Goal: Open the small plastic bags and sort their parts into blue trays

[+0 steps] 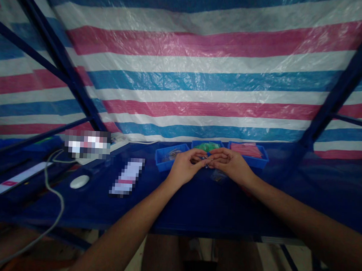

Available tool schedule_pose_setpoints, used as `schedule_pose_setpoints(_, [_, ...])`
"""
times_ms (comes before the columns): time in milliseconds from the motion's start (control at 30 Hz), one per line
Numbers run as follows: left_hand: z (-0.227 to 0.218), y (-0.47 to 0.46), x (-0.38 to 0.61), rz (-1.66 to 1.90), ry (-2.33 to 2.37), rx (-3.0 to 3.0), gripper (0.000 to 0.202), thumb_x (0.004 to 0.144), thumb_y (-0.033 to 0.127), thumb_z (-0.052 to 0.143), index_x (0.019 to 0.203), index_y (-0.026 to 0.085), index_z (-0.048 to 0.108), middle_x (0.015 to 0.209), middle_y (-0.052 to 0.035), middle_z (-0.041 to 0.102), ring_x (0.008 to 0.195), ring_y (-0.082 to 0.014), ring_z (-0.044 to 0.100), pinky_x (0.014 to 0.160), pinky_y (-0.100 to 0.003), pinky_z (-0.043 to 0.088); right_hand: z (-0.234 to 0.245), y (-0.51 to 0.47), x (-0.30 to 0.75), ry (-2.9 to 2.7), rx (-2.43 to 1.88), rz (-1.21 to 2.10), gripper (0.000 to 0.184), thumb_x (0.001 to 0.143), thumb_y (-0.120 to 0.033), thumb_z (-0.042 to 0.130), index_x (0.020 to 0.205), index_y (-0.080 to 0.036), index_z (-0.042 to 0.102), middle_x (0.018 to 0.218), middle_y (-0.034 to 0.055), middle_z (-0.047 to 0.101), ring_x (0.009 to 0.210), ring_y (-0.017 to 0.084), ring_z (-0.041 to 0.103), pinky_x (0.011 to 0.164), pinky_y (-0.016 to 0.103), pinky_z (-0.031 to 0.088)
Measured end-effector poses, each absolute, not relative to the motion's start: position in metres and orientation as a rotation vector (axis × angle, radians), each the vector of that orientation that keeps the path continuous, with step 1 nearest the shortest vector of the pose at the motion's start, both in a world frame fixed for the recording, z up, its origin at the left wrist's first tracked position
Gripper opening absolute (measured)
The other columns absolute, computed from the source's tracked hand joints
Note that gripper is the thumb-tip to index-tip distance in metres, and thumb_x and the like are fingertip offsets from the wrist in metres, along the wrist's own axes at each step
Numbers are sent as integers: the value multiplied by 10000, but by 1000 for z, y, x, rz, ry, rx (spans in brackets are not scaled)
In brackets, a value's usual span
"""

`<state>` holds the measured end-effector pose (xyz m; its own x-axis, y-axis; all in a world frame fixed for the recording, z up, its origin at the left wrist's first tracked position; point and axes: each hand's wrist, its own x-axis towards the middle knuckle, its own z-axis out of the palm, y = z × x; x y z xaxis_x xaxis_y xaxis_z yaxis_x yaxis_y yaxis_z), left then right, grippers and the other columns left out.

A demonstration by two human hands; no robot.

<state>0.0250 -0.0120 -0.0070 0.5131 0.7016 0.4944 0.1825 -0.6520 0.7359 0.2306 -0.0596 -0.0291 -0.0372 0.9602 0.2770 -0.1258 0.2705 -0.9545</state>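
Shiny bit [206, 166]: silvery — too tiny for us to name.
Left hand [185, 164]: bent inward, pinching it.
Right hand [232, 165]: curled, pinching too — our hands meet.

Both arms are bare and come up from the bottom of the frame, making a kind of upside-down V. The left forearm [140, 216] rises from the lower edge, left of centre, leaning rightward. The right forearm [289, 208] slants in from the lower right corner, lying a bit flatter. The left hand [184, 167] and right hand [234, 166] basically meet fingertip to fingertip, just right of and below the middle of the frame. Fingers are curled on both, thumbs pointing inward at each other, like a delicate pinch. Too small to tell exactly which tips touch, tbh. Legs [162, 256] show dimly at bottom centre.
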Motion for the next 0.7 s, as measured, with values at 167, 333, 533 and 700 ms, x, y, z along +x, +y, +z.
schedule_pose_setpoints(167, [-10,-10,27,1112,658,2113,278,937,359,735,1168,206,725,1015,-75,808,934,-217,786,889,-374,637,-29,-57,235,-1268,-909,1077,492,694,-394,930,1081,-216,684,919,42,822,786,199,782,769,350,639])
schedule_pose_setpoints(333, [-11,-11,27,1079,662,2070,351,914,337,756,1235,217,684,1005,-72,804,911,-218,786,870,-376,639,-32,-55,235,-1269,-915,1064,480,709,-401,925,1086,-220,689,936,37,812,786,192,772,742,334,631])
schedule_pose_setpoints(533, [-8,-13,27,1045,659,2024,306,937,314,723,1222,215,668,958,-58,798,872,-210,780,838,-355,623,-25,-58,233,-1244,-913,1035,450,706,-381,933,1047,-208,695,919,28,793,754,173,759,756,339,639])
schedule_pose_setpoints(700, [-7,-16,28,1104,643,2051,349,949,297,697,1280,224,614,978,-51,784,876,-200,771,829,-340,611,-24,-59,232,-1267,-921,1093,466,733,-413,916,1081,-212,679,903,34,804,792,200,777,776,365,647])
